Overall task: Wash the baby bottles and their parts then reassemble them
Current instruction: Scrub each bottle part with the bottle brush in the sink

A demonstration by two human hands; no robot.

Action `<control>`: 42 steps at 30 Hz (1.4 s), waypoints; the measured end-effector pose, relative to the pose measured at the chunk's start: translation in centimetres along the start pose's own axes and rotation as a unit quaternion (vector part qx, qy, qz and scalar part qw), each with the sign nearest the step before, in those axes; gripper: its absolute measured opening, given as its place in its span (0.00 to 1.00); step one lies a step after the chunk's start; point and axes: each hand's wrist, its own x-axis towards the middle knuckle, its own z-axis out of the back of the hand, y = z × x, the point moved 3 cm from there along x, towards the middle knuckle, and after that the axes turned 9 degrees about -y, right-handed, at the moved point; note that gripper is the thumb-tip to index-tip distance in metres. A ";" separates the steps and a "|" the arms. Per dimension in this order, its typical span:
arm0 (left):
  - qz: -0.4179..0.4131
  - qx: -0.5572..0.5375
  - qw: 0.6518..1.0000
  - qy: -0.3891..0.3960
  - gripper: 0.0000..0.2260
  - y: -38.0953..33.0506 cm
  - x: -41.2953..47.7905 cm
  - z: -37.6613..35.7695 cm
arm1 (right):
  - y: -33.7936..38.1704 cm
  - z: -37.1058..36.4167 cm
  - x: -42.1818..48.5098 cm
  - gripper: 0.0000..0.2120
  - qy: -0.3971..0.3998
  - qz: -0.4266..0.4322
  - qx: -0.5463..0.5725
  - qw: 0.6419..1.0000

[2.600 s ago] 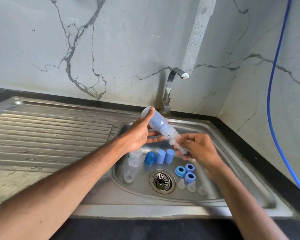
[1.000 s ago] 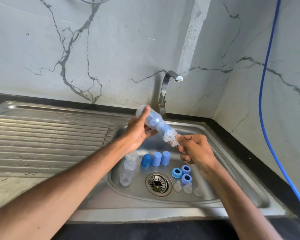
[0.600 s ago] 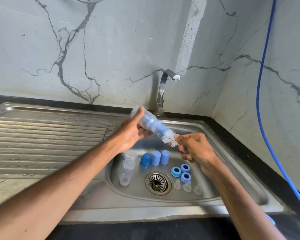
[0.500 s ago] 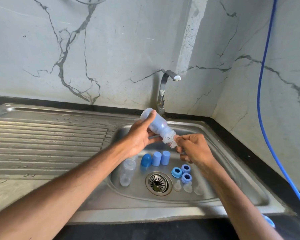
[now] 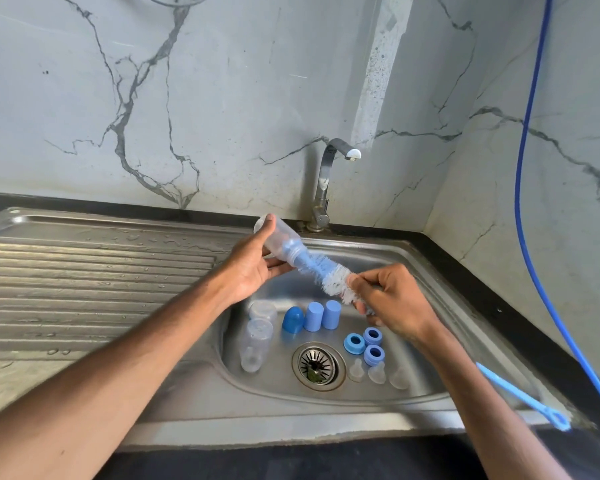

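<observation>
While our left hand [image 5: 253, 270] gripped the baby bottle [image 5: 277, 237], our right hand [image 5: 392, 299] pinched the bottle brush [image 5: 321, 271].
Both hung above the sink basin [image 5: 368, 252], clear of its rims.

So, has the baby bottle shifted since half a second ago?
Yes. The baby bottle in the left hand has moved left, away from the tap, so more of the bottle brush bristles now show outside its neck.

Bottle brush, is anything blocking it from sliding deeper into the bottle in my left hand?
Nothing visible does. The bottle brush reaches through the open neck of the bottle; the left hand holds the bottle, the right hand grips the brush.
</observation>
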 end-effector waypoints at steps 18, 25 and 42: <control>0.046 0.046 0.997 -0.036 0.17 1.3 -0.9 -1.0 | 0.9 -0.1 -0.8 0.16 -0.030 0.140 -0.075 0.987; 0.060 0.028 0.997 -0.041 0.23 2.0 -1.4 -0.9 | 1.2 -0.3 -1.6 0.12 -0.036 0.201 -0.079 0.976; 0.101 -0.017 0.993 0.053 0.22 2.4 -2.6 -2.2 | 1.2 -0.4 -0.7 0.16 -0.124 0.237 -0.096 0.959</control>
